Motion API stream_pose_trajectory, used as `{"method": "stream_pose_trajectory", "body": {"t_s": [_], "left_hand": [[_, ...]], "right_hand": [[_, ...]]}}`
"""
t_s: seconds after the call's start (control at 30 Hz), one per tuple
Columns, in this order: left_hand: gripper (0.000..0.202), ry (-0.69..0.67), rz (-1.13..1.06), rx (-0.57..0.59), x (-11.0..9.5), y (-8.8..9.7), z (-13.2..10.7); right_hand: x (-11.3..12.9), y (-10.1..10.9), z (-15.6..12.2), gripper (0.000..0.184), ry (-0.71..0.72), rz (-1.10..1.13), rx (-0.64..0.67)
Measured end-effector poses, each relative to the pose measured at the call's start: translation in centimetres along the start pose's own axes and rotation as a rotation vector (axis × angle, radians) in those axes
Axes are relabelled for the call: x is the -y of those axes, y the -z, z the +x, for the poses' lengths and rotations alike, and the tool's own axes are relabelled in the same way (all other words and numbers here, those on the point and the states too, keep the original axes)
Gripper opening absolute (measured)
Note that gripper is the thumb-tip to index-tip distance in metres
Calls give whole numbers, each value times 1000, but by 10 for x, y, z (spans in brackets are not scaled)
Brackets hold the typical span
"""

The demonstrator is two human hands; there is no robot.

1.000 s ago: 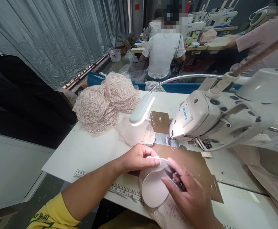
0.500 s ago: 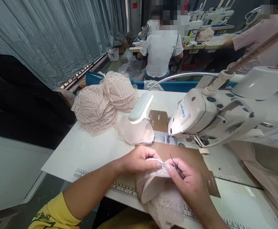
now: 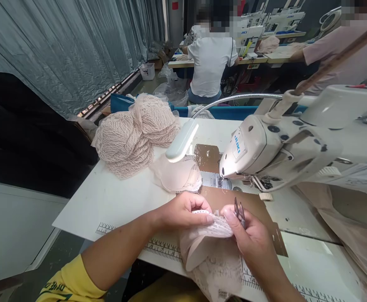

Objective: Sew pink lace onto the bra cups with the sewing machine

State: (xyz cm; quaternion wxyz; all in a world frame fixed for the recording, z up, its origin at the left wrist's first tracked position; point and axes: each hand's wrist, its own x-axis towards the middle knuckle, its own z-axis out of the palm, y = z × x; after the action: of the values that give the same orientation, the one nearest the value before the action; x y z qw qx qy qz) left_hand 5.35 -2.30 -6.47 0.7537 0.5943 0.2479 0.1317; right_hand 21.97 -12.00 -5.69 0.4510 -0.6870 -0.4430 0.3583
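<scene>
My left hand (image 3: 188,213) pinches the edge of a pale pink lace bra (image 3: 213,256), thumb on top. The smooth inner side of a cup shows below the lace band, and the rest hangs over the table's front edge. My right hand (image 3: 252,233) is closed around thread snips (image 3: 239,212), their blades pointing up and apart. Its thumb and forefinger also grip the other end of the lace edge. Just beyond my hands, another padded cup (image 3: 179,175) with lace trim lies beside the needle plate (image 3: 214,180) of the sewing machine (image 3: 254,144).
A pile of lace cups (image 3: 123,140) stands at the back left of the white table (image 3: 85,205). A lamp (image 3: 182,140) on a bendable neck hangs over the padded cup. Sheer fabric (image 3: 331,218) lies at the right. Two people sit at work farther back.
My right hand has shifted slightly right along the lace edge and turned the snips more upright, so both blades show apart. My left hand keeps its pinch.
</scene>
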Motion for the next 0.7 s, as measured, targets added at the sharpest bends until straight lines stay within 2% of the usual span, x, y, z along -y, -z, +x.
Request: {"method": "stream_pose_trajectory", "body": {"t_s": [0.13,0.3,0.47,0.53,0.7], "left_hand": [[28,-6,-20,-17,0,3,0],[31,9,-18,-28,0,0,0],[31,-18,-19,-44,0,-4,2],[33,-32,-26,-71,0,-3,4],[33,-28,-31,-224,1,4,10]], "right_hand": [[2,0,-1,33,4,40,30],[5,1,-2,29,37,-56,134],[5,1,-1,36,74,-86,82],[4,1,-1,35,44,-69,73],[-2,4,3,40,-24,-99,90]]}}
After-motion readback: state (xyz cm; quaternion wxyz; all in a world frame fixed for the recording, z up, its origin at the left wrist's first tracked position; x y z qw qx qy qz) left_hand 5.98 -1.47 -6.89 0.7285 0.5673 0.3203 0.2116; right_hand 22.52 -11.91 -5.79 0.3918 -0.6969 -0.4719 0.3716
